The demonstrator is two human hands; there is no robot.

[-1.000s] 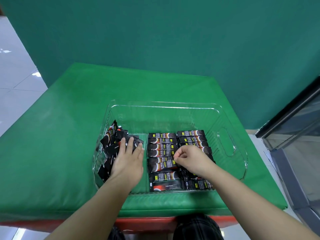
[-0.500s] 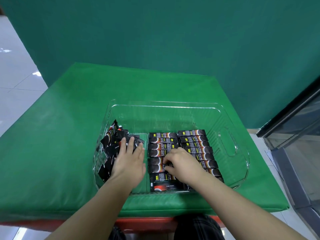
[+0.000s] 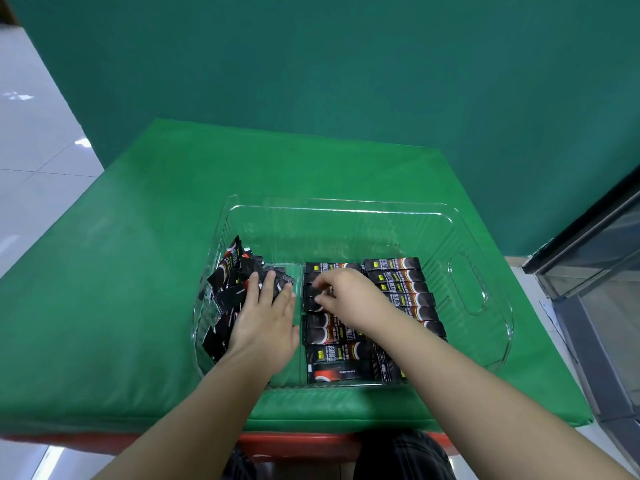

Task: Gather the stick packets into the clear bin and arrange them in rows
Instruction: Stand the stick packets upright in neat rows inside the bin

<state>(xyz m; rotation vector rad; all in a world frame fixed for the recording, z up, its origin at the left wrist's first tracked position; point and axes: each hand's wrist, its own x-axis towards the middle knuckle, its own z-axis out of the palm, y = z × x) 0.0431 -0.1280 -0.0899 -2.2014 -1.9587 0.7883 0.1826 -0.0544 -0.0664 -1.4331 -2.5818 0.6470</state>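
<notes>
Clear plastic bin holds black stick packets in rows — left hand flat on the loose heap, right hand pinching one.

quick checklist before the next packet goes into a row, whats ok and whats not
1. Clear bin on the green mat: ok.
2. Loose pile steadied under the flat left hand: ok.
3. Right column lined up: ok.
4. Middle column lined up: not ok, near packets sit skewed.
5. Right hand has a packet pinched: cannot tell, fingers blurred.
6. All packets in rows: not ok, the pile remains.
</notes>
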